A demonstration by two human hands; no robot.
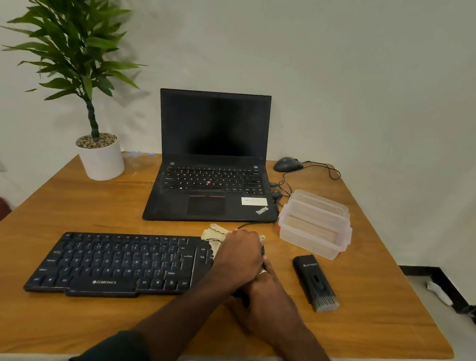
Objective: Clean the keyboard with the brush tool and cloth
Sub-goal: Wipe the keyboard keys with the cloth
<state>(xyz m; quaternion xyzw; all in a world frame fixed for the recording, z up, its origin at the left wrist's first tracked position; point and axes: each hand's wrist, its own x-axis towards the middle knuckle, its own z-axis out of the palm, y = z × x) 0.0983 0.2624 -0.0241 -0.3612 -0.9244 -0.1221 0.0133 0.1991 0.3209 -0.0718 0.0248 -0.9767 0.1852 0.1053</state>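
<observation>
keyboard [119, 261] right end hidden under both hands, cloth [213, 234] mostly covered, plant [61, 23] top cut off

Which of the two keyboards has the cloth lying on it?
The separate black Zebronics keyboard nearest the person; the cloth drapes over its far right corner, under the left hand. The laptop keyboard behind it is bare.

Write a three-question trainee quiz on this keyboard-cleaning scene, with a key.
1. True or false: the brush tool lies on the table, right of the keyboard, held by neither of the hands.
2. Which hand rests on the cloth? A) left hand B) right hand
3. Fill in: the clear container sits to the right of the ____.

Key: 1 true; 2 A; 3 laptop
</observation>
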